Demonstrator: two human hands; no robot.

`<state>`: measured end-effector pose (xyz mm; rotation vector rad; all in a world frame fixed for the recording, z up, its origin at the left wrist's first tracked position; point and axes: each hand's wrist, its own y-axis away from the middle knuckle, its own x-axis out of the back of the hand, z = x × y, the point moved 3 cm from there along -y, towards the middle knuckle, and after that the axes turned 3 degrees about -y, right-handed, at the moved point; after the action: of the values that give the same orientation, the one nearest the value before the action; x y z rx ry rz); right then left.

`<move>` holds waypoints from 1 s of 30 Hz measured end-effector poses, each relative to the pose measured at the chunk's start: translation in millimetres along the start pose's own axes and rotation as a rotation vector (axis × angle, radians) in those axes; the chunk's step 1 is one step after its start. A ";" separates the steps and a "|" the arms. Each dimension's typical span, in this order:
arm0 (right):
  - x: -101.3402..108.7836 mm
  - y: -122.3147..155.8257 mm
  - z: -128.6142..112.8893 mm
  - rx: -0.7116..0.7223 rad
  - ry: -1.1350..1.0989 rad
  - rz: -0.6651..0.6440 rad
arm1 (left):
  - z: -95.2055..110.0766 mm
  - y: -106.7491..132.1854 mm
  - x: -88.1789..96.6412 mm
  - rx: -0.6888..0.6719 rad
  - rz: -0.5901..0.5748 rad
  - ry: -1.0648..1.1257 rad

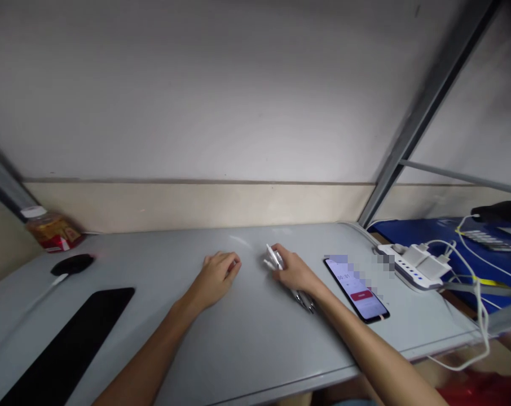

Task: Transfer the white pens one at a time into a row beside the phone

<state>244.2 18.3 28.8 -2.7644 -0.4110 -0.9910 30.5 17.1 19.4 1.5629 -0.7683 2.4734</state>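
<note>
My right hand (293, 269) is wrapped around a bunch of pens (302, 300) just above or on the grey desk. Their white ends stick out past my fingers at the top, and silvery ends show below my palm. How many there are is hidden by the hand. To the left, my left hand (218, 275) rests on the desk with its fingers curled in and the thumb against them; nothing shows in it. Right of my right forearm lies a phone (357, 288) with a lit timer screen.
A white power strip (408, 268) with plugs and cables sits at the desk's right edge. On the left are a black mouse (73, 264) with a white cable, a dark flat mat (73, 344) and a bottle (54, 230). A wall stands behind the grey desk (255, 338).
</note>
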 end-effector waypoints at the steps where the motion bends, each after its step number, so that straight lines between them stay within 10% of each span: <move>1: 2.2 -2.1 -3.6 0.039 -0.127 0.006 | 0.1 0.0 -1.0 0.000 0.001 0.037; 7: -2.8 -23.0 -31.3 0.113 -0.762 0.111 | 8.6 2.1 -8.5 0.037 -0.004 0.432; 14: -28.1 -29.7 -58.3 0.402 -0.656 0.345 | 30.4 7.4 -25.7 0.074 -0.220 1.033; 24: -46.1 -11.3 -62.2 0.594 -0.532 0.358 | 41.7 0.7 -29.1 0.022 0.080 0.861; 30: -48.1 -13.3 -56.3 0.560 -0.636 0.316 | 45.1 -0.9 -28.0 0.022 0.040 0.848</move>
<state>170.9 7.0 41.8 -2.4346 -0.2591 0.0954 80.4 1.2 10.6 0.3759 -0.6034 2.7788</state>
